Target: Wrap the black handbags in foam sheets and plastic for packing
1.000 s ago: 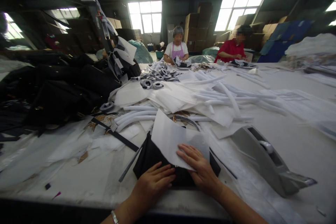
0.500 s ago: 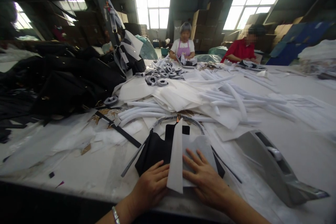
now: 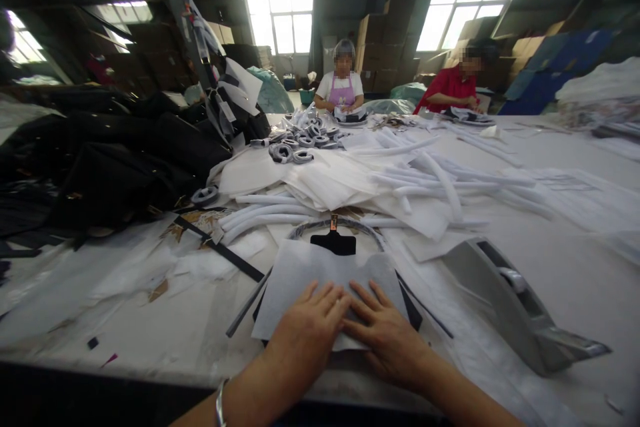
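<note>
Sheet of thin white paper-like material (image 3: 287, 280) lying lengthwise near the tabletop's (image 3: 210, 333) front edge

From where I stand, the sheet is directly beneath the fingers, its longer side running roughly left to right, along the tabletop's near edge. The left hand (image 3: 307, 327) angles inward over its middle, palm down, fingers flat and only slightly parted; the right hand (image 3: 383, 330) lies just beside it, also palm down, fingers fanned wider. Neither is pinching anything. The fingertips meet around the middle of the sheet, though I can't tell whether they touch. The right hand is nearer to a side edge of the sheet; a broader uncovered stretch lies out beyond the left. The sheet's far edge is just ahead of the fingertips.

Dark corners of a soft black bag-like piece (image 3: 413, 310) poke out from under the sheet at both sides. Just past the far edge are a black T-shaped flap (image 3: 333, 245) and a curved, grey-wrapped handle (image 3: 304, 229). Toward the tabletop's right side, well apart from the fingers, sits a grey moulded plastic tool (image 3: 520, 313).
</note>
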`<state>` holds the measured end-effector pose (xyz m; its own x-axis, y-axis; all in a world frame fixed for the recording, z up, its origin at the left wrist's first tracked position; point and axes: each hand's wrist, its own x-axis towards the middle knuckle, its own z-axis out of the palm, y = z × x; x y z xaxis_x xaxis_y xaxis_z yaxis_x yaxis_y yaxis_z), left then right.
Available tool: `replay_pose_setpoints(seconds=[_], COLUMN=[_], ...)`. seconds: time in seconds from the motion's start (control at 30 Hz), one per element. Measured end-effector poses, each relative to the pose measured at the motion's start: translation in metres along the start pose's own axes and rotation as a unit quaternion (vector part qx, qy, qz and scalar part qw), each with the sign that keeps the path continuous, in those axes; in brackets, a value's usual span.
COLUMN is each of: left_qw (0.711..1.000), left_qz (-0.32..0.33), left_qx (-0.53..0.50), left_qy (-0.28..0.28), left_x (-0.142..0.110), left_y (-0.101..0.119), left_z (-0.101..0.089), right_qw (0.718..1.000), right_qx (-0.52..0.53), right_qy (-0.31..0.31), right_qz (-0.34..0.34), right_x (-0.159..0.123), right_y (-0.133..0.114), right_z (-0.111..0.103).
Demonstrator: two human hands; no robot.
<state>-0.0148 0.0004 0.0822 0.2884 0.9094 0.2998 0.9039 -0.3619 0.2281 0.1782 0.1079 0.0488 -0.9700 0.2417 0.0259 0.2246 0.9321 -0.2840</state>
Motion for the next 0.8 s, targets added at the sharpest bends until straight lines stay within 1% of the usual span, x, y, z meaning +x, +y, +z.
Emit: replay_pose_setpoints(seconds=[0.03, 0.07, 0.1, 0.17, 0.27, 0.37, 0.43, 0.53, 0.63, 0.7, 0.77, 0.8], left_qw=[0.999, 0.999, 0.998, 0.999, 0.999, 0.999, 0.999, 0.999, 0.999, 0.998, 0.997, 0.996], left_qz=[-0.016, -0.017, -0.013, -0.006, -0.021, -0.034, -0.036, -0.028, -0.017, -0.015, -0.017, -0.019], left_qx=[0.014, 0.017, 0.017, 0.015, 0.015, 0.004, 0.003, 0.017, 0.043, 0.061, 0.077, 0.083], left_qy=[-0.029, -0.047, -0.054, -0.043, -0.024, -0.033, -0.03, -0.017, -0.008, 0.003, 0.016, 0.022], left_x=[-0.001, -0.004, -0.008, -0.018, -0.023, -0.016, -0.011, -0.011, -0.016, -0.019, -0.021, -0.022], left_y=[-0.011, -0.022, -0.03, -0.04, -0.039, -0.033, -0.031, -0.03, -0.031, -0.031, -0.03, -0.03], left_z=[0.003, 0.008, 0.012, 0.02, 0.024, 0.022, 0.022, 0.026, 0.031, 0.033, 0.034, 0.034], right_qw=[1.0, 1.0, 1.0, 1.0, 1.0, 0.999, 0.997, 0.991, 0.975, 0.966, 0.966, 0.971], right_qx=[-0.002, -0.004, -0.005, -0.007, -0.015, -0.041, -0.067, -0.115, -0.147, -0.15, -0.138, -0.125], right_qy=[-0.005, -0.008, -0.009, -0.012, -0.006, 0.011, 0.028, 0.071, 0.147, 0.184, 0.192, 0.182], right_qz=[0.002, 0.004, 0.006, 0.009, 0.021, 0.03, 0.023, -0.022, -0.081, -0.102, -0.104, -0.094], right_x=[0.0, 0.0, 0.0, -0.001, -0.003, -0.008, -0.013, -0.023, -0.03, -0.032, -0.032, -0.032], right_y=[-0.001, -0.002, -0.002, -0.003, 0.002, 0.011, 0.016, 0.02, 0.022, 0.022, 0.02, 0.019], right_z=[-0.001, -0.002, -0.003, -0.005, -0.012, -0.016, -0.014, -0.007, -0.002, -0.004, -0.011, -0.016])
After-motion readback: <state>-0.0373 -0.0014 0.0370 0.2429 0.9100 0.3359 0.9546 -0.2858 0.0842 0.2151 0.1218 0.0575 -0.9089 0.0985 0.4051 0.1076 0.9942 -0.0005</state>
